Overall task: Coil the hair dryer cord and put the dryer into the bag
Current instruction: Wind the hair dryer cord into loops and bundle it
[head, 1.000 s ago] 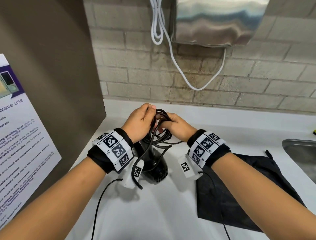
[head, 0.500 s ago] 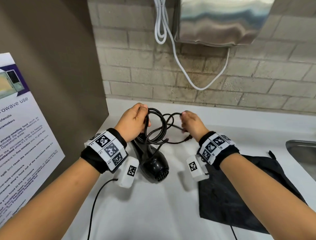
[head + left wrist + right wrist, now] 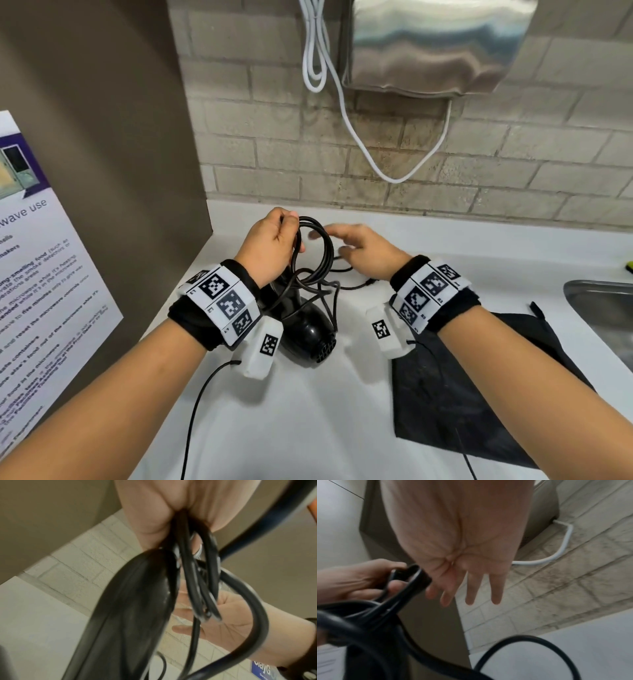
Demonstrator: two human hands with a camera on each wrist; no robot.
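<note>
The black hair dryer (image 3: pixel 308 330) hangs nose-down over the white counter, its handle (image 3: pixel 137 601) under my left hand (image 3: pixel 274 246). That hand grips several loops of the black cord (image 3: pixel 313 246) in its curled fingers; the left wrist view shows the loops (image 3: pixel 190 574) pinched at the palm. My right hand (image 3: pixel 358 248) hovers just right of the coil, fingers (image 3: pixel 471 588) straight and spread, holding nothing. A loose cord tail (image 3: pixel 352 286) trails on the counter below it. The black bag (image 3: pixel 462 394) lies flat at the right, under my right forearm.
A steel sink (image 3: pixel 603 308) sits at the far right edge. On the brick wall hang a steel dispenser (image 3: pixel 428 44) and a looped white cable (image 3: pixel 359 144). A brown panel with a poster (image 3: pixel 41 274) closes the left side. The wrist-camera wire (image 3: pixel 195 411) crosses the near counter.
My right hand drew a strand out to the right, then let it go and came back toward the coil with fingers straightened. The left hand kept its grip on the loops.
</note>
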